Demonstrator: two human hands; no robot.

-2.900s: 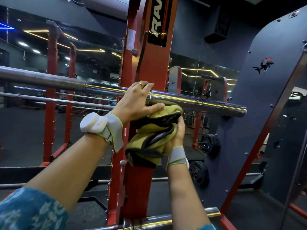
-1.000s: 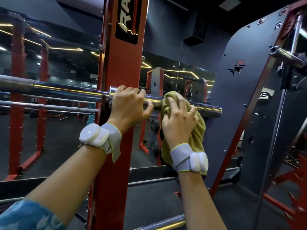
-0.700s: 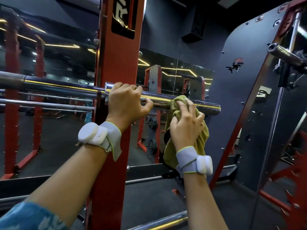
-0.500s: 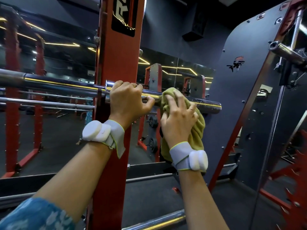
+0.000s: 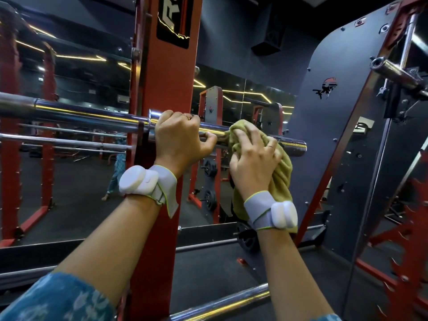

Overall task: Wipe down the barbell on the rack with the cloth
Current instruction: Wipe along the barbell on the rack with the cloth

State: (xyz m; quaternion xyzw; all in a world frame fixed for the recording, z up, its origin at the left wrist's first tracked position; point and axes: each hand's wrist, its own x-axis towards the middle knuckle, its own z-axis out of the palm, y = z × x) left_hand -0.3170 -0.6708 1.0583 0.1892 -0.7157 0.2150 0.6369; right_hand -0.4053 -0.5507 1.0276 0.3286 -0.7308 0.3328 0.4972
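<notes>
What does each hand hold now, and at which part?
The left hand grips the barbell on its end section, right of the red upright. The right hand grips the cloth by its upper part, bunched over the bar; the rest hangs.

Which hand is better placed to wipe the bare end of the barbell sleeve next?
Right. The right hand holds the cloth on the barbell, right beside the sleeve's bare end. The left hand holds no cloth; its grip is on the shaft by the red upright, farther from that end.
</notes>
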